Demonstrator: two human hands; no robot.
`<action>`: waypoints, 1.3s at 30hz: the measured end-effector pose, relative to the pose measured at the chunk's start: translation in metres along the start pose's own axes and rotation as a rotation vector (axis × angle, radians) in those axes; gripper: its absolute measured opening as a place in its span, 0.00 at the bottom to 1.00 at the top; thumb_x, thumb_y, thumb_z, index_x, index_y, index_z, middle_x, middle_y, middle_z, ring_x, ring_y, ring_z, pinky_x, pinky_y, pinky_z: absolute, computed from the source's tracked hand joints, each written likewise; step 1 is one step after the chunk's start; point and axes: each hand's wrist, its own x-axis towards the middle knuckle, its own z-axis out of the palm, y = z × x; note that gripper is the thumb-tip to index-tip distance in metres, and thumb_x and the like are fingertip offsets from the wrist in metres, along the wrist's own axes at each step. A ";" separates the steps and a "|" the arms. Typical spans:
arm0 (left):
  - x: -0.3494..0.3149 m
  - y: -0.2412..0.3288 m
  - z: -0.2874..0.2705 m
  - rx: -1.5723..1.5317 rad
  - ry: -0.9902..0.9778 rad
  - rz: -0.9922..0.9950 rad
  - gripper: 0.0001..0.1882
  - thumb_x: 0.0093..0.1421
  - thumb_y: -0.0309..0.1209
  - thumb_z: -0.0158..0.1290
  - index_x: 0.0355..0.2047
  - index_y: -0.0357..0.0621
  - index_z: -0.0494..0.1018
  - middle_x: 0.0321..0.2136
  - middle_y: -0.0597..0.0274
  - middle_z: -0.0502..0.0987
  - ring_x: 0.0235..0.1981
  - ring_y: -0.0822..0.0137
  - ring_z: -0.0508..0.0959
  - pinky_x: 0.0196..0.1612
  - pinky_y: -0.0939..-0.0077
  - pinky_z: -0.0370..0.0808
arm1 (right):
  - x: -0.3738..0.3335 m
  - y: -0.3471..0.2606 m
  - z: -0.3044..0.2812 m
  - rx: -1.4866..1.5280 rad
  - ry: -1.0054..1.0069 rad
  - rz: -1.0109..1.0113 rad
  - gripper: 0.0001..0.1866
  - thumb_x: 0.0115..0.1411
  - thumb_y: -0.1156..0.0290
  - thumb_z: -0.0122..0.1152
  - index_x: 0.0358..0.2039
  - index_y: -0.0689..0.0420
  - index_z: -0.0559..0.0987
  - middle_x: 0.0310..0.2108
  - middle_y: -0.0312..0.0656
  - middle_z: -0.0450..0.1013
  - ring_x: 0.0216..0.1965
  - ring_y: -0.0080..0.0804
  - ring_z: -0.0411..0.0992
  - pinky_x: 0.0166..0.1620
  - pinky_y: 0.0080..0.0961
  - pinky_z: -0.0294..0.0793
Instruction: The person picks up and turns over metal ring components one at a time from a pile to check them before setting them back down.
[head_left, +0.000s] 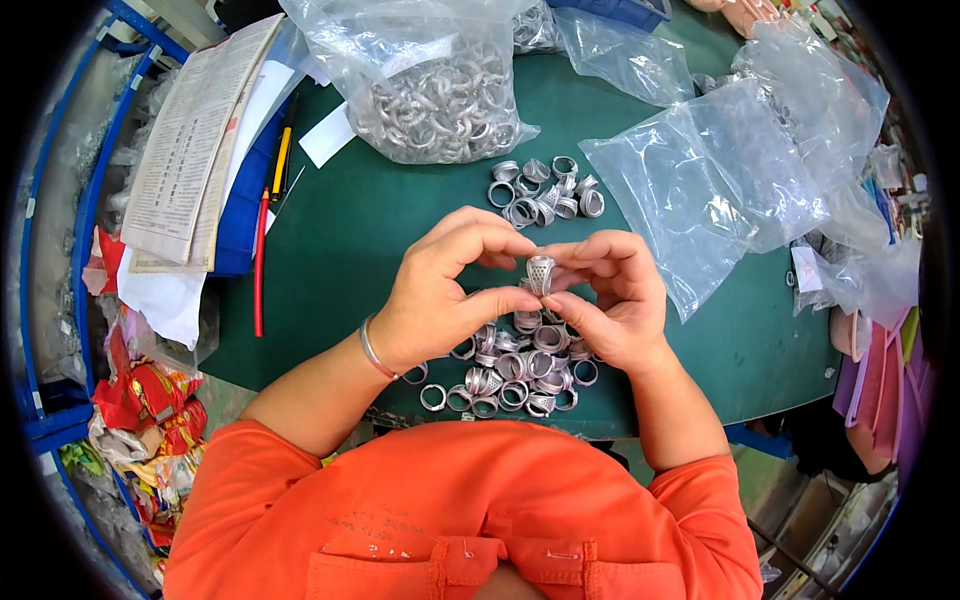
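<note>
Between the fingertips of both hands I hold a silver-grey metal ring (540, 272) whose broad face is dotted with small pits. My left hand (455, 275), with a metal bangle on the wrist, pinches it from the left. From the other side, the thumb and fingers of my right hand (615, 295) close on it. Under my hands lies a loose heap of similar rings (515, 368), near the table's front edge. Beyond my fingertips sits a smaller group of rings (545, 192).
A clear bag full of rings (440, 105) stands at the back of the green table (330, 260). Flattened plastic bags (700, 180) cover the right side. Papers (200, 140) rest on a blue bin (240, 220) at left, beside a red pen (260, 265) and a yellow one (282, 160).
</note>
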 end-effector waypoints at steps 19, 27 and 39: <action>-0.007 -0.001 0.009 -0.158 0.041 -0.103 0.17 0.48 0.20 0.62 0.37 0.37 0.69 0.34 0.59 0.77 0.33 0.72 0.79 0.39 0.78 0.77 | 0.004 0.001 0.001 -0.163 0.080 -0.015 0.15 0.56 0.84 0.54 0.44 0.62 0.66 0.40 0.46 0.73 0.42 0.29 0.72 0.45 0.22 0.72; -0.004 0.005 0.000 0.237 -0.091 0.083 0.20 0.48 0.16 0.60 0.41 0.37 0.67 0.40 0.54 0.77 0.42 0.67 0.78 0.44 0.76 0.75 | 0.000 -0.006 -0.005 0.035 0.028 0.263 0.11 0.60 0.79 0.54 0.43 0.63 0.67 0.35 0.42 0.73 0.37 0.24 0.71 0.39 0.19 0.71; -0.008 -0.003 0.008 -0.172 0.034 -0.155 0.15 0.56 0.18 0.53 0.44 0.36 0.66 0.35 0.54 0.78 0.38 0.69 0.79 0.39 0.78 0.76 | 0.002 0.003 0.002 -0.003 -0.001 -0.111 0.30 0.48 0.89 0.61 0.48 0.57 0.60 0.43 0.48 0.69 0.44 0.33 0.71 0.40 0.24 0.74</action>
